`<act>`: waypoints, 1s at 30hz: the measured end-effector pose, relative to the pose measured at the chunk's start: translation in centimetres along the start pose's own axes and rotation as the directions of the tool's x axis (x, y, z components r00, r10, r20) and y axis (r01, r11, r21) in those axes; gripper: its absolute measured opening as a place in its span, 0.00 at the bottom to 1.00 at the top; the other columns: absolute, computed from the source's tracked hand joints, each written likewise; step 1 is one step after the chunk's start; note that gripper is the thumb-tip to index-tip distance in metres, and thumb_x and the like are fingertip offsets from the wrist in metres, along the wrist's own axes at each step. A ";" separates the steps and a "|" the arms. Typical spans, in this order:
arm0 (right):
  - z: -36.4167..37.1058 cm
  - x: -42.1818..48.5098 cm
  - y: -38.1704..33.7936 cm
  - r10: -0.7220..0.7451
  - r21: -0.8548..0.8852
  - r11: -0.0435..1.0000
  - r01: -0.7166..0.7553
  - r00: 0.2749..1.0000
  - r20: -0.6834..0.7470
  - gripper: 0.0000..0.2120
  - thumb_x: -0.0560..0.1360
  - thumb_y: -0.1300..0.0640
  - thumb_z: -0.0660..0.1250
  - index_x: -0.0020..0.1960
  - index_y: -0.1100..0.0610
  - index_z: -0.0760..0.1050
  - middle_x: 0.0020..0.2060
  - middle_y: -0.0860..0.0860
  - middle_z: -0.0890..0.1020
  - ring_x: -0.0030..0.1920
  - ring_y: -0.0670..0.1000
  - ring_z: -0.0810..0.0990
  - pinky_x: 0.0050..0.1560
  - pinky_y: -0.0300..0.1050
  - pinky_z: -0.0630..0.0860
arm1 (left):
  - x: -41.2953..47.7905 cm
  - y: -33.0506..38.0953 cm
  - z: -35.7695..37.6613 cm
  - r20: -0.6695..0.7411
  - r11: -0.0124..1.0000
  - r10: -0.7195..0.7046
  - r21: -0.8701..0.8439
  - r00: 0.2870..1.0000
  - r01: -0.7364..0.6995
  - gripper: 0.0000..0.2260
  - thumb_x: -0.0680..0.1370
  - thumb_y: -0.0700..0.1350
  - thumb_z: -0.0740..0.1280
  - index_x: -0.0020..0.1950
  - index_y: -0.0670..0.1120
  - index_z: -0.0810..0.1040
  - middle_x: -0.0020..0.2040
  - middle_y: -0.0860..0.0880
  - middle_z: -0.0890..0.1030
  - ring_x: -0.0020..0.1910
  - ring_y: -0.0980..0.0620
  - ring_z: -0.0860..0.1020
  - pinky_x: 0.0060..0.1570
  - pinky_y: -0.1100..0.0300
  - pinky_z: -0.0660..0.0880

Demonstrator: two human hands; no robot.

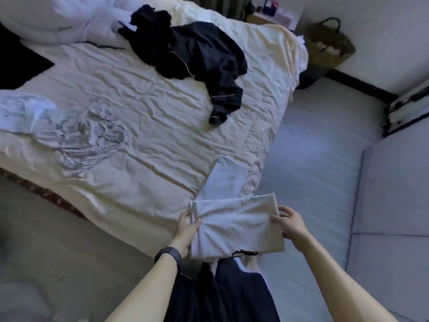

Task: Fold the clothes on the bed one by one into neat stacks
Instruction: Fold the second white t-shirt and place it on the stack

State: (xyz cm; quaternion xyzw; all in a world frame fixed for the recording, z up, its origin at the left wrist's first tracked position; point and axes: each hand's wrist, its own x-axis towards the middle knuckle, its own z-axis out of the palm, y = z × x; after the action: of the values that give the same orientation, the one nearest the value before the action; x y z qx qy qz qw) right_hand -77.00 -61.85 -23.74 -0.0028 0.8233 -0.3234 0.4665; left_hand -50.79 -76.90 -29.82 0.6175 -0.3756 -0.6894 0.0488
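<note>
White folded garment [234, 225] hides gripping fingers of the left hand [186, 228].

Left of the fingers [186, 216], bare sheet [148, 135] to pass over; blocked just ahead by folded cloth [228, 175], farther by black heap [190, 49], far left by grey heap [76, 133].

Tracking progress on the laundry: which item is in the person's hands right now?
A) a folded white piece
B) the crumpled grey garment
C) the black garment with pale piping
A: the left hand and right hand hold the folded white piece at opposite ends, while the black garment and crumpled grey garment lie on the bed.
</note>
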 end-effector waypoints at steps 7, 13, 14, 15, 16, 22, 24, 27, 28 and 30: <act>-0.4 12.6 -7.4 -0.081 -0.357 0.916 0.183 0.956 0.281 0.10 0.78 0.61 0.70 0.58 0.52 0.80 0.50 0.54 0.85 0.46 0.55 0.85 0.51 0.58 0.83 | 2.5 -2.1 6.8 -0.284 0.952 -0.174 -0.293 0.943 0.088 0.14 0.82 0.43 0.65 0.68 0.49 0.70 0.61 0.45 0.77 0.56 0.45 0.78 0.51 0.50 0.78; 2.3 21.0 -13.2 -0.147 -0.494 0.783 0.378 0.884 0.443 0.13 0.77 0.58 0.69 0.60 0.47 0.79 0.45 0.47 0.84 0.48 0.53 0.84 0.53 0.51 0.81 | 5.2 -1.3 11.5 -0.400 0.877 -0.295 -0.474 0.868 0.079 0.26 0.82 0.49 0.66 0.77 0.52 0.61 0.70 0.48 0.71 0.66 0.42 0.73 0.67 0.42 0.72; 2.9 22.3 -13.8 -0.158 -0.505 0.762 0.406 0.872 0.463 0.14 0.77 0.58 0.69 0.61 0.48 0.79 0.45 0.49 0.85 0.48 0.53 0.84 0.55 0.52 0.81 | 5.9 -1.1 11.9 -0.415 0.866 -0.302 -0.497 0.858 0.064 0.27 0.81 0.51 0.67 0.78 0.53 0.60 0.71 0.48 0.70 0.67 0.42 0.73 0.67 0.41 0.72; 3.6 23.3 -14.4 -0.164 -0.515 0.741 0.430 0.860 0.482 0.14 0.77 0.58 0.68 0.62 0.48 0.79 0.46 0.50 0.85 0.48 0.53 0.84 0.56 0.53 0.81 | 6.7 -1.1 12.2 -0.438 0.857 -0.303 -0.513 0.846 0.041 0.28 0.81 0.51 0.67 0.78 0.54 0.60 0.72 0.48 0.70 0.66 0.43 0.73 0.67 0.40 0.71; 4.3 24.4 -14.7 -0.166 -0.523 0.723 0.452 0.848 0.503 0.15 0.77 0.58 0.68 0.63 0.48 0.78 0.47 0.50 0.85 0.48 0.53 0.84 0.56 0.53 0.81 | 7.5 -1.1 12.4 -0.467 0.854 -0.298 -0.519 0.832 0.014 0.28 0.81 0.51 0.67 0.78 0.53 0.60 0.72 0.49 0.69 0.66 0.45 0.73 0.68 0.42 0.71; 8.4 28.9 -14.9 -0.172 -0.528 0.663 0.531 0.795 0.582 0.15 0.78 0.57 0.68 0.64 0.47 0.78 0.48 0.49 0.84 0.50 0.53 0.83 0.55 0.49 0.79 | 11.4 -2.9 13.0 -0.560 0.850 -0.305 -0.524 0.770 -0.045 0.28 0.83 0.50 0.65 0.80 0.50 0.56 0.69 0.53 0.65 0.63 0.51 0.69 0.68 0.49 0.68; 9.3 30.0 -14.5 -0.175 -0.528 0.652 0.544 0.786 0.593 0.14 0.78 0.57 0.68 0.63 0.46 0.77 0.46 0.48 0.83 0.48 0.51 0.82 0.52 0.47 0.77 | 12.4 -3.9 13.3 -0.565 0.838 -0.333 -0.545 0.755 -0.038 0.28 0.83 0.50 0.64 0.80 0.50 0.57 0.68 0.53 0.67 0.62 0.50 0.70 0.66 0.49 0.70; 10.0 31.6 -13.9 -0.187 -0.538 0.620 0.572 0.773 0.606 0.14 0.78 0.56 0.68 0.62 0.43 0.77 0.46 0.45 0.82 0.49 0.51 0.81 0.52 0.47 0.76 | 13.9 -5.2 13.7 -0.589 0.829 -0.339 -0.555 0.734 -0.063 0.25 0.83 0.48 0.64 0.79 0.48 0.60 0.69 0.50 0.70 0.62 0.48 0.73 0.62 0.52 0.71; 10.2 32.1 -13.6 -0.188 -0.538 0.611 0.580 0.767 0.613 0.14 0.78 0.56 0.68 0.61 0.42 0.77 0.46 0.46 0.82 0.50 0.52 0.81 0.53 0.49 0.77 | 14.3 -5.5 13.8 -0.600 0.830 -0.333 -0.552 0.728 -0.075 0.24 0.83 0.47 0.64 0.78 0.48 0.61 0.68 0.49 0.72 0.61 0.49 0.74 0.59 0.54 0.71; 10.4 32.9 -13.2 -0.185 -0.542 0.598 0.591 0.759 0.624 0.12 0.79 0.53 0.68 0.60 0.42 0.76 0.48 0.47 0.83 0.51 0.53 0.82 0.55 0.52 0.79 | 14.8 -5.9 14.0 -0.616 0.828 -0.324 -0.552 0.718 -0.100 0.22 0.84 0.45 0.63 0.76 0.47 0.63 0.65 0.50 0.74 0.58 0.51 0.75 0.55 0.57 0.69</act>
State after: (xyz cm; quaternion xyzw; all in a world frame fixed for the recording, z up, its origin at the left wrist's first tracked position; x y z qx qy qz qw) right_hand -91.45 -87.86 -45.60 -0.4545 0.7056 -0.0629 0.5400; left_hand -64.35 -74.15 -45.88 0.8092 -0.0762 -0.4900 0.3152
